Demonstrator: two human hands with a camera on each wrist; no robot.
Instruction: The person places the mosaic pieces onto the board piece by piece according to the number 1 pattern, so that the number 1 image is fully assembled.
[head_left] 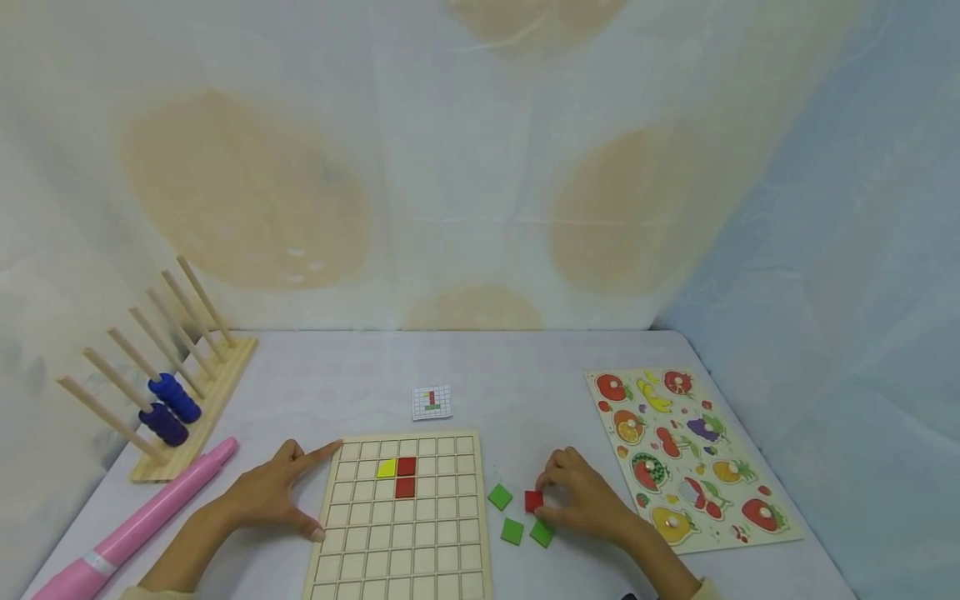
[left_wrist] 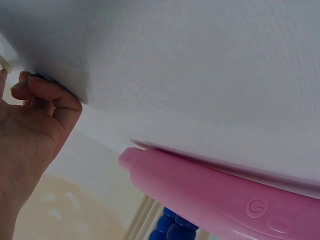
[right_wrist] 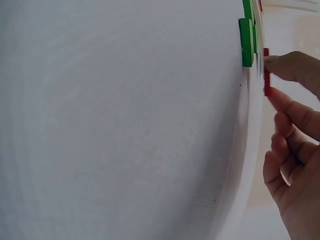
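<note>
My right hand (head_left: pixel 583 502) pinches a red square tile (head_left: pixel 533 501) between thumb and finger, to the right of a wooden grid board (head_left: pixel 446 533). In the right wrist view, the tile stands out from the table between the fingertips. Loose green tiles (head_left: pixel 512 532) lie near that hand. My left hand (head_left: pixel 268 493) touches the board's left side, index finger at the upper corner and thumb lower down the edge. On the board sit two red tiles (head_left: pixel 405 487), one above the other, and a yellow piece (head_left: pixel 386 468) with a cut corner beside the upper one.
Behind the board lies a small pattern card (head_left: pixel 432 402). A fruit puzzle board (head_left: pixel 637 500) lies to the right. At left are a wooden peg rack (head_left: pixel 213 392) with blue beads (head_left: pixel 175 397) and a long pink device with a power symbol (left_wrist: pixel 225 195).
</note>
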